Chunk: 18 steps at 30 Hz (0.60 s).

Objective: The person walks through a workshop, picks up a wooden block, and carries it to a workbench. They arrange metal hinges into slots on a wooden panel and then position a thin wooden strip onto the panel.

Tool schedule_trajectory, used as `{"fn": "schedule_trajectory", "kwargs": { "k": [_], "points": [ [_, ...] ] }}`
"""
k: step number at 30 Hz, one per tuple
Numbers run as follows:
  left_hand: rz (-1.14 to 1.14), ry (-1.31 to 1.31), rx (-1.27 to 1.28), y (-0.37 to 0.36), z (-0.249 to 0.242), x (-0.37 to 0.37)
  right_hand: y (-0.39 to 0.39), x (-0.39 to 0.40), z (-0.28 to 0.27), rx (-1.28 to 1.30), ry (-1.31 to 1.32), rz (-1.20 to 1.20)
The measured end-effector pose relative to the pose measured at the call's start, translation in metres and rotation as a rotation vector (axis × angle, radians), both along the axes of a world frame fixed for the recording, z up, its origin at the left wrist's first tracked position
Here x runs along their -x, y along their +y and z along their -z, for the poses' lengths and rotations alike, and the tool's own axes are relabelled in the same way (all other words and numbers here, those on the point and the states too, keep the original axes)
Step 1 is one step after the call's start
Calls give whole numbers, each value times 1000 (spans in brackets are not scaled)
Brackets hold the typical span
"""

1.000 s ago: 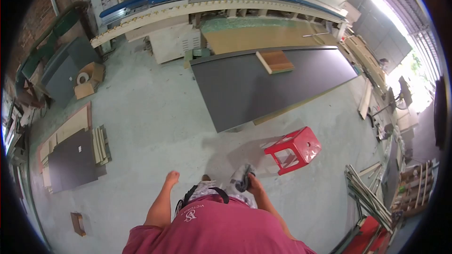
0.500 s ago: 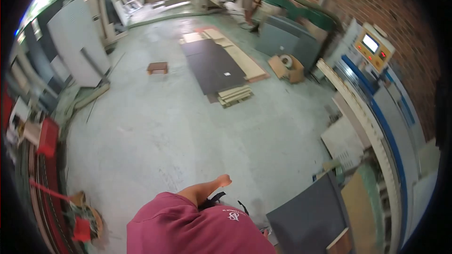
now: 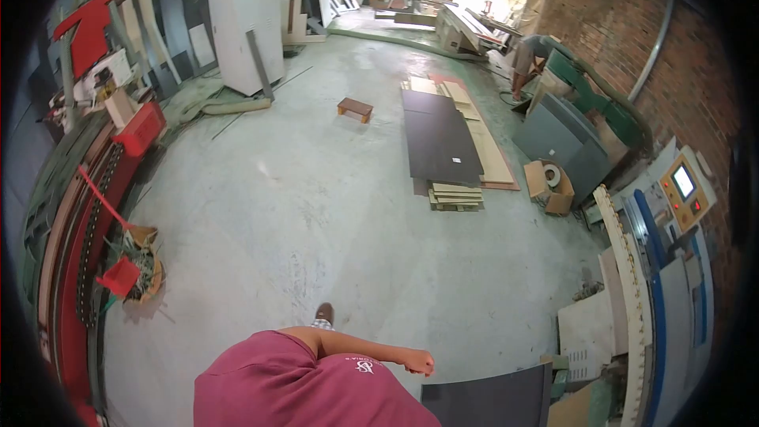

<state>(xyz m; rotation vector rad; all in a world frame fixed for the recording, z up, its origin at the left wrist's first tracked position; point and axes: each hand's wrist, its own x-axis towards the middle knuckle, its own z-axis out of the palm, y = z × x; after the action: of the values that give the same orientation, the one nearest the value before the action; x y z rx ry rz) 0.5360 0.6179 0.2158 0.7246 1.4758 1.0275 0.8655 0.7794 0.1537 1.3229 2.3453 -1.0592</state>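
Note:
My left hand (image 3: 419, 361) is in front of my body, its forearm crossing from the left below the maroon shirt sleeve. Its fingers are curled closed, and nothing shows in them. Nearest to it is a dark grey panel (image 3: 490, 399) at the bottom edge, just below and to the right; hand and panel look apart. My right hand is out of view. A shoe (image 3: 325, 312) of mine shows on the floor ahead.
A low brown stool (image 3: 355, 109) stands mid-floor. Dark and pale boards (image 3: 443, 138) lie stacked beyond. A machine with a control panel (image 3: 686, 188) lines the right; a red machine and a basket (image 3: 150, 281) stand left. A person (image 3: 526, 63) bends over at the back right.
The view has swung right to left, so the boards and stool now sit farther right. My left arm has swung across to the right, and a shoe has come into sight.

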Motion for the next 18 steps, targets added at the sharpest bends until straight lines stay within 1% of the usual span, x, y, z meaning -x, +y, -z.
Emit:
{"fn": "schedule_trajectory", "kwargs": {
  "k": [2, 3, 5, 7, 9, 10, 11, 12, 13, 14, 15, 16, 17, 18],
  "points": [
    [45, -25, -50, -5, -2, 0, 11, 14, 26, -17, -75, -37],
    [30, -25, -53, -12, 3, 4, 10, 29, 36, -25, -109, -54],
    [-35, 82, -81, -33, 24, 21, 11, 67, 55, -50, -174, -82],
    [-178, 87, -52, -69, 47, 42, 5, 114, 68, -84, -238, -103],
    [-325, 141, -28, -118, 82, 74, -3, 166, 80, -118, -299, -114],
    [-436, 247, 37, -151, 97, 88, 12, 180, 120, -130, -330, -116],
    [-478, 400, 113, -189, 110, 105, 4, 202, 166, -137, -361, -117],
    [-462, 485, 275, -229, 128, 122, -14, 268, 166, -294, -270, -803],
    [-434, 633, 434, -270, 174, 140, -55, 332, 136, -152, -56, -737],
    [-446, 601, 676, -314, 185, 152, -96, 399, 128, -107, 28, -627],
    [-483, 557, 831, -360, 162, 157, -141, 460, 85, -240, 233, -796],
    [-501, 551, 955, -402, 162, 172, -179, 518, 49, -120, 271, -839],
    [-452, 494, 1026, -442, 151, 194, -207, 579, 48, -194, 337, -971],
    [-358, 519, 1105, -477, 143, 226, -242, 634, 17, -249, 257, -1117]
  ]
}}
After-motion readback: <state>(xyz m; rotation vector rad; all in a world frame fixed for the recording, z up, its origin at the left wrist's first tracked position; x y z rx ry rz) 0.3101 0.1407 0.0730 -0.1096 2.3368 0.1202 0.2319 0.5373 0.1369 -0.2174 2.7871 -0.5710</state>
